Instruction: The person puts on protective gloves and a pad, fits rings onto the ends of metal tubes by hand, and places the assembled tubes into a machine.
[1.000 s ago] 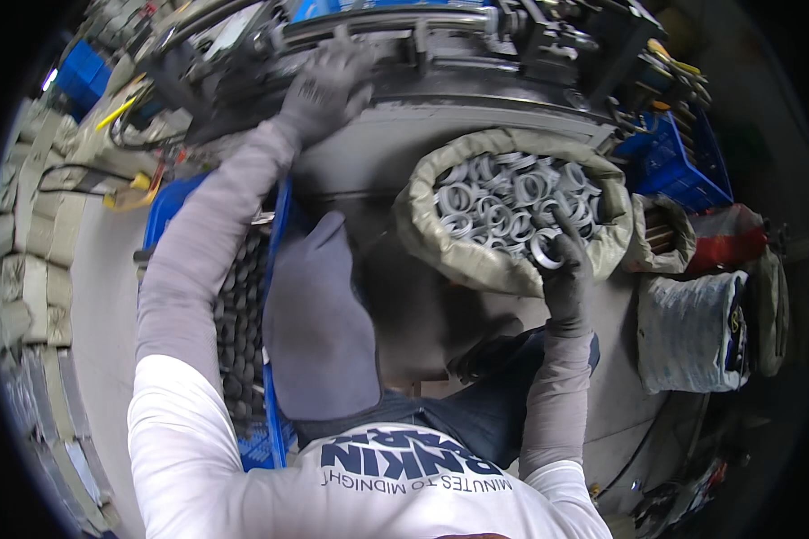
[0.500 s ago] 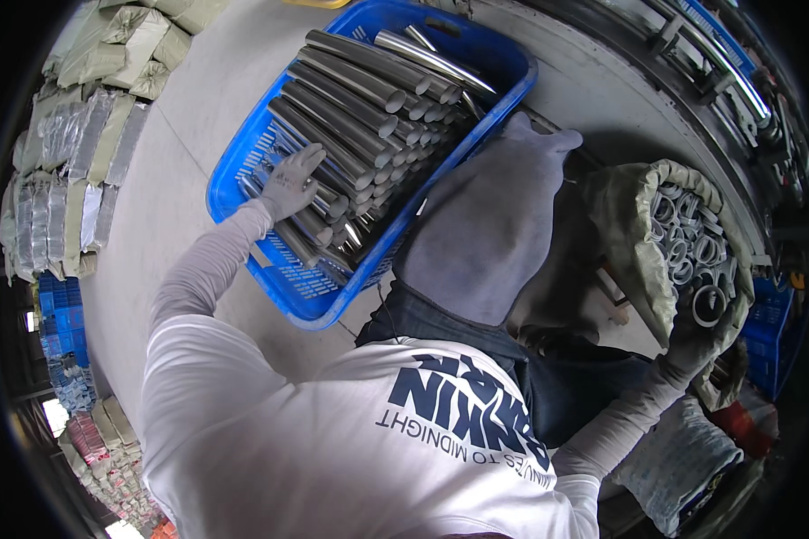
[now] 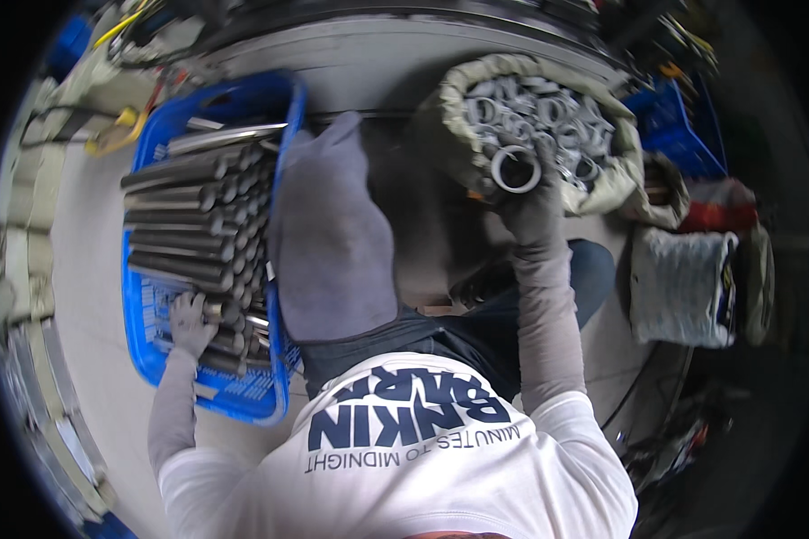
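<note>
My left hand, in a grey glove, rests on the near end of a stack of metal tubes. Its fingers look spread, though blur softens them, and no tube is plainly gripped. The tubes lie roughly side by side in a blue plastic basket. On my other side, my right hand, in a dark-stained glove, grips a pale metal ring whose round opening faces up. That hand is over the near rim of a fabric sack filled with similar loose rings.
A grey cloth covers my left thigh, beside the basket. Right of the sack are a blue crate and a whitish bag. Machinery or racking runs along the back, and wrapped bundles stand at the far left.
The view has turned toward the right, so the basket appears farther left and the sack nearer the middle. My right hand still holds the ring; my left remains at the tubes.
</note>
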`<state>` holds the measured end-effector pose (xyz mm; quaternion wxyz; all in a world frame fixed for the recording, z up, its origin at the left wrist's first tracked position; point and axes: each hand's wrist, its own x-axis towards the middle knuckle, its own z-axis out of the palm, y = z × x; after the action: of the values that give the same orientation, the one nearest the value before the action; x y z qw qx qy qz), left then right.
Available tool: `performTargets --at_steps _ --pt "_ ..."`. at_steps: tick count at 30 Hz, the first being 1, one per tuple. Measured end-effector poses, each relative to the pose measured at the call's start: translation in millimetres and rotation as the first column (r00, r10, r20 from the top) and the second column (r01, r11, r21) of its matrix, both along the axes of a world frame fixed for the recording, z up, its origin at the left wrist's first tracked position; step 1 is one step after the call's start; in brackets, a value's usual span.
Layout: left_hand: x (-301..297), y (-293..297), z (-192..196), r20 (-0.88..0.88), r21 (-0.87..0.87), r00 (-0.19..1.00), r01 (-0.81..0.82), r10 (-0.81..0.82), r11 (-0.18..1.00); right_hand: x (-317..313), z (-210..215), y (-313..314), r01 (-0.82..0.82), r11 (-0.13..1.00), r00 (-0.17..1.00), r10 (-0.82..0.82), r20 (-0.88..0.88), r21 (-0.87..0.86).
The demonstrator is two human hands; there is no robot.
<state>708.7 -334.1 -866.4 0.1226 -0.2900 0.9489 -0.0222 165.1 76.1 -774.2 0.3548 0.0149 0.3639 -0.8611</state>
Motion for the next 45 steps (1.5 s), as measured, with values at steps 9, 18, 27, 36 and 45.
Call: performTargets --at_steps 9,18,27,36,45 --pt "-242 149 167 -0.689 0.151 0.681 0.472 -0.250 0.868 8 -4 1 -0.091 0.975 0.995 0.097 0.018 -0.201" --pt "-392 205 154 -0.399 0.165 0.779 0.579 -0.483 0.799 38 -7 -18 0.569 0.776 0.224 0.173 -0.959 0.272" --pt "-403 209 149 -0.369 0.168 0.792 0.572 -0.487 0.803 40 -4 -22 0.353 0.890 0.664 -0.020 -0.747 0.290" --pt "-407 206 150 -0.409 0.206 0.770 0.601 -0.490 0.773 44 -6 -24 0.270 0.918 0.801 -0.047 -0.597 0.290" --pt "-411 210 151 -0.297 0.157 0.804 0.573 -0.515 0.804 50 -12 -43 0.536 0.786 0.610 -0.108 -0.785 0.309"
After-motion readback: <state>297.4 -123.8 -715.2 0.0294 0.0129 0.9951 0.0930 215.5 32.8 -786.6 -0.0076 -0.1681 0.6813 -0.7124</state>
